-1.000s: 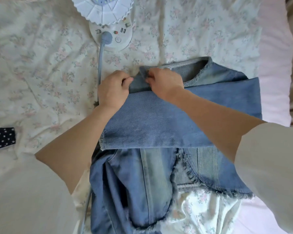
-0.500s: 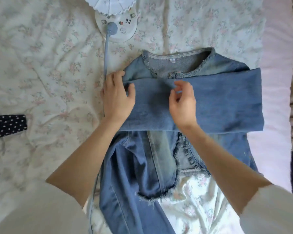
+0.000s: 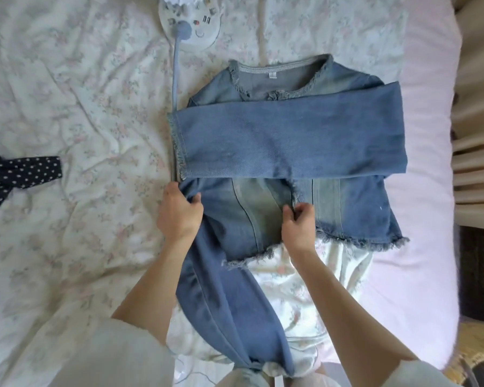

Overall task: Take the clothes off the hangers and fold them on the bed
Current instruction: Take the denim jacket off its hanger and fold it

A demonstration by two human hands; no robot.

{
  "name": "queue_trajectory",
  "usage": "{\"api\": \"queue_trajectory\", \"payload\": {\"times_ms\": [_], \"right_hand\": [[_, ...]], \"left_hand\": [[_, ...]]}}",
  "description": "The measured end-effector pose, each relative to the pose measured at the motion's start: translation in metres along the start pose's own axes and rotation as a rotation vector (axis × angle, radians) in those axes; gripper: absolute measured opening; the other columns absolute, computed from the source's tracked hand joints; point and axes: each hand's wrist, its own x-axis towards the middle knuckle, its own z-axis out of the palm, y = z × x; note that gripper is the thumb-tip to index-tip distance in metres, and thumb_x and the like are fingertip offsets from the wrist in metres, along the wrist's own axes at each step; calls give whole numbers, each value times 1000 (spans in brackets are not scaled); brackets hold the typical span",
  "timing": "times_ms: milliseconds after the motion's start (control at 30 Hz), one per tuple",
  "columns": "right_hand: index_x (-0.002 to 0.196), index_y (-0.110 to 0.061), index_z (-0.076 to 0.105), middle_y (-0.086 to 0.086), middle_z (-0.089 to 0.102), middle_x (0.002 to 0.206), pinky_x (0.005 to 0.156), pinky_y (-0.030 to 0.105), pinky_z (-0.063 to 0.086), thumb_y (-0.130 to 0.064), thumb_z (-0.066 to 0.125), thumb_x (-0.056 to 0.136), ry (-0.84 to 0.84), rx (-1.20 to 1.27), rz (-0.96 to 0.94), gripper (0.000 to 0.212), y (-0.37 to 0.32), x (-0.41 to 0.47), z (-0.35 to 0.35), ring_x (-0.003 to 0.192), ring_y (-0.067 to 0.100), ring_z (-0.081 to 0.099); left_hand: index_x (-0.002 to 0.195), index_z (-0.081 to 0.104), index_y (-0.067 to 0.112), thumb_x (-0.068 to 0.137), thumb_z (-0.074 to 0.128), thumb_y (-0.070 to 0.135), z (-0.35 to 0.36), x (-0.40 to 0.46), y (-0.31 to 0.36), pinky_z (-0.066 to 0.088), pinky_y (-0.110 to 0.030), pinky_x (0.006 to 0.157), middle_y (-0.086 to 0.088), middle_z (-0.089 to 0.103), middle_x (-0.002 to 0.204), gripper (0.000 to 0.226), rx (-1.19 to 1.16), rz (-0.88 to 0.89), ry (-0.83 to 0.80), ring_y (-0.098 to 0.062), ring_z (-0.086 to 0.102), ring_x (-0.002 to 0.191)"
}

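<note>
Both hands dropped below the folded sleeve: left hand [image 3: 179, 212] and right hand [image 3: 299, 223] pinch one denim jacket [image 3: 291, 141] (frayed hem).

A denim jacket [image 3: 291, 141] lies front-up on the floral bed [image 3: 81, 107], one sleeve folded across its chest. The left hand [image 3: 179, 213] grips its side edge; the right hand [image 3: 298, 223] pinches the front opening.

Bright, soft daylight, faint shadows, washed-out whites at right, wide-angle bending at edges, slight softness
</note>
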Motion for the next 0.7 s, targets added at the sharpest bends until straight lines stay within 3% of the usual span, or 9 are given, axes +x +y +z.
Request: {"api": "queue_trajectory", "payload": {"times_ms": [100,200,267,367,467,533,567,633,700], "right_hand": [[96,-9,35,1,48,77,57,31,33,-17,42,99,31,-256,-214,11,11,2,-4,62,20,44],[107,-4,42,12,57,101,64,34,38,-19,44,98,12,-458,-175,17,18,14,-8,82,32,55],[108,-4,42,14,57,109,65,34,38,-20,48,96,12,-448,-155,21,21,19,-12,87,32,56],[93,-8,42,11,58,84,61,32,37,-23,46,97,-13,-397,-269,16,31,5,-24,70,27,51],[91,-7,53,9,61,75,59,28,42,-21,40,99,-312,-514,-286,21,56,-29,-25,68,27,59],[106,-4,58,13,67,95,72,29,47,-24,42,98,-536,-585,-180,27,77,-50,-17,90,29,63],[111,-5,57,12,65,101,75,29,45,-26,45,97,-611,-603,-123,28,84,-59,-13,95,29,61],[104,-9,53,8,59,93,71,29,40,-29,50,94,-653,-623,-99,23,89,-74,-6,87,25,56],[82,-12,45,4,50,78,64,28,34,-21,49,94,-648,-625,-143,15,82,-78,-4,74,22,48]], "left_hand": [[116,47,9,89,58,33,-2,0,-1,48,-43,81,-11,60,115,38,-44,-22,-13,-36,57,103],[118,48,8,85,63,40,-4,-4,-8,48,-41,83,-10,58,116,48,-174,-36,-41,-31,57,104],[113,51,7,83,66,41,-11,-11,-19,47,-34,76,-7,60,104,47,-293,-59,-99,-26,59,95],[95,56,10,82,69,42,-20,-35,-45,40,-26,62,3,59,80,37,-361,-133,-192,-17,60,78],[80,58,13,84,66,44,-17,-65,-65,43,-26,65,3,60,77,32,-391,-204,-209,-19,59,79],[104,62,11,83,68,41,-8,-78,-73,48,-31,85,-1,65,101,37,-454,-277,-225,-20,61,95],[112,61,9,84,69,37,-5,-84,-73,48,-33,87,-3,65,106,40,-491,-314,-244,-21,61,97],[109,60,10,86,67,25,-8,-95,-73,48,-31,81,-4,64,100,28,-538,-343,-282,-23,62,94],[100,58,17,87,66,17,-16,-97,-71,50,-35,83,-1,63,95,16,-580,-291,-299,-25,63,96]]}}
